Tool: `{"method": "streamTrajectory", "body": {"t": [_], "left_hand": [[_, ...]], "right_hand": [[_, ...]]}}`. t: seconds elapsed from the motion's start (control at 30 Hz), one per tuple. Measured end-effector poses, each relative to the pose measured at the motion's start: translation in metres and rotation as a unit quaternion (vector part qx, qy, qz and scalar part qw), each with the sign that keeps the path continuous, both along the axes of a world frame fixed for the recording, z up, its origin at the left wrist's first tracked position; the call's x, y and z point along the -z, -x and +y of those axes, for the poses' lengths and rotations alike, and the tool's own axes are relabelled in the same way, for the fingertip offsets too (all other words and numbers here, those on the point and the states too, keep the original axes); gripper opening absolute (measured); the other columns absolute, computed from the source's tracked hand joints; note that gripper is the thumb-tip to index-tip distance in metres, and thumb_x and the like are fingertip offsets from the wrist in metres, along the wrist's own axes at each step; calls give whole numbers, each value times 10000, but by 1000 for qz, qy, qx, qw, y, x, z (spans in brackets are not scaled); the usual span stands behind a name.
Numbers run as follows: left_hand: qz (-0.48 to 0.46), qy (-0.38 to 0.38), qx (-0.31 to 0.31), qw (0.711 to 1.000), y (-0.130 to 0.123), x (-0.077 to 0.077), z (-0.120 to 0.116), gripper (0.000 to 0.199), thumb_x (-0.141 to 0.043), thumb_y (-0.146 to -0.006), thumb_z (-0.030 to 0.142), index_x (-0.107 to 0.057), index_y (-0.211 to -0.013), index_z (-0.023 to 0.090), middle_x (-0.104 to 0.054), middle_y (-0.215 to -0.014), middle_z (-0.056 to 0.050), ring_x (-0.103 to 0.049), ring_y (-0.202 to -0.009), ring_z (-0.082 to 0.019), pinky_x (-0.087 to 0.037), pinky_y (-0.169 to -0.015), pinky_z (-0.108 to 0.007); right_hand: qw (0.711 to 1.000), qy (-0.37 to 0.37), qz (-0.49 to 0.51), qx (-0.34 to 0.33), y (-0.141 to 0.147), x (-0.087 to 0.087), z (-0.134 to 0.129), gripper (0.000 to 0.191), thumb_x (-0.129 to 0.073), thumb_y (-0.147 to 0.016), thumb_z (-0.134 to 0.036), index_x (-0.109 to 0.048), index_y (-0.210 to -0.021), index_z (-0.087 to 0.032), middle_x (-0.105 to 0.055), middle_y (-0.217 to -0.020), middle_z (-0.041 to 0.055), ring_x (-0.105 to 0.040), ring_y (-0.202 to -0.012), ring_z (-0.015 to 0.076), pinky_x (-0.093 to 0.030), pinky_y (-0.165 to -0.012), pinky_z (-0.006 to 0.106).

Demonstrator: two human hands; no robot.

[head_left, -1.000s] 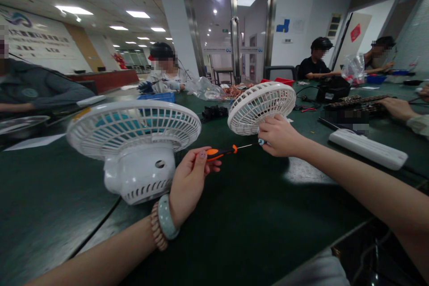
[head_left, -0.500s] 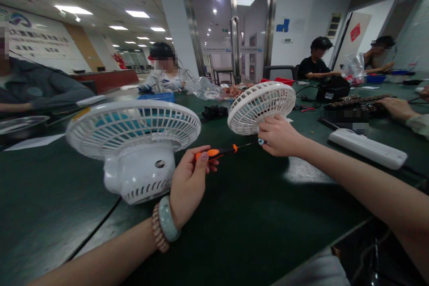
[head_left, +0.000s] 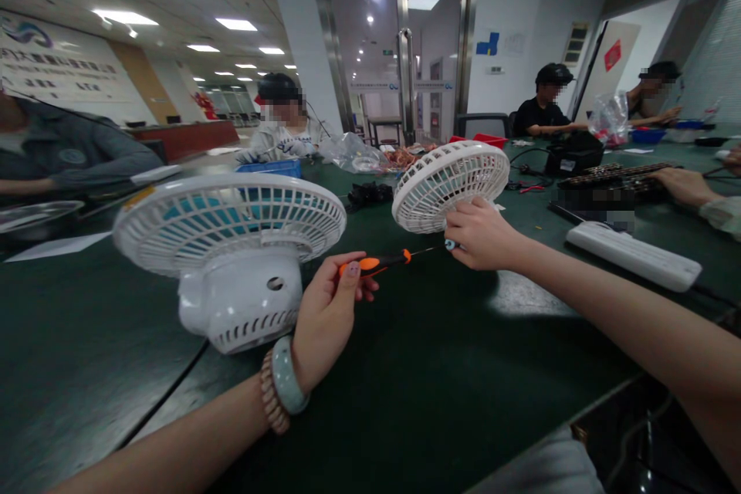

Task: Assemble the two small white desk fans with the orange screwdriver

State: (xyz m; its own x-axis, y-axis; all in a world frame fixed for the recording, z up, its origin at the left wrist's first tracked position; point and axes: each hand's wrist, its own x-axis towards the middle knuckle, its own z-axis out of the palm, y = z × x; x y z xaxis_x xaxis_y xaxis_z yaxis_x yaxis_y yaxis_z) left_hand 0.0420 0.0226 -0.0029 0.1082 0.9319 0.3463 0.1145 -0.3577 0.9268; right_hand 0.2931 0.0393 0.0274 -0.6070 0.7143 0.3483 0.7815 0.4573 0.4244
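Note:
My left hand [head_left: 327, 309] is closed around the orange and black handle of a screwdriver [head_left: 376, 264]. Its thin shaft points right, toward a small light-blue piece [head_left: 451, 245] just under my right fingers; whether the tip touches it I cannot tell. My right hand [head_left: 479, 235] is closed at the back of a small white fan [head_left: 448, 181], its grille tilted up; the hand hides the gripped part. Left of my left hand, a larger white fan [head_left: 248, 309] lies with its grille upward, blue blades showing through and a vented motor housing below.
A black cable [head_left: 165, 394] runs from the larger fan toward the front. On the right lie a white power strip [head_left: 634, 256] and a co-worker's hand [head_left: 686, 189] at dark parts. Behind stand a blue tray [head_left: 269, 168], a clear plastic bag [head_left: 353, 153] and copper-coloured scraps [head_left: 402, 158].
Almost nothing differs. Both hands keep the screwdriver and the small fan in nearly the same place; the view has shifted very slightly.

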Motion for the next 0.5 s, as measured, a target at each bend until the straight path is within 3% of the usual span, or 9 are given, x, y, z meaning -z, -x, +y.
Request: {"method": "streamTrajectory", "body": {"t": [0.23, 0.5], "left_hand": [[27, 4, 19, 999, 1, -3, -3, 343, -470, -797, 387, -535, -1044, 156, -567, -697, -4, -553, -630, -124, -454, -564, -255], [80, -12, 55, 995, 6, 0, -3, 340, -455, -784, 266, -470, -1108, 165, -582, -781, -9, -531, -668, -127, -444, -623, -281]], "right_hand": [[1000, 4, -2, 4, 1, -1, -1, 238, -451, -768, -281, -629, -826, -134, -582, -920, 112, -440, -898, 242, -225, -735, 365], [1000, 4, 0, 3, 0, 1, 0, 243, -443, -776, -283, -629, -821, -135, -581, -901, 112, -438, -897, 243, -222, -740, 367]]}}
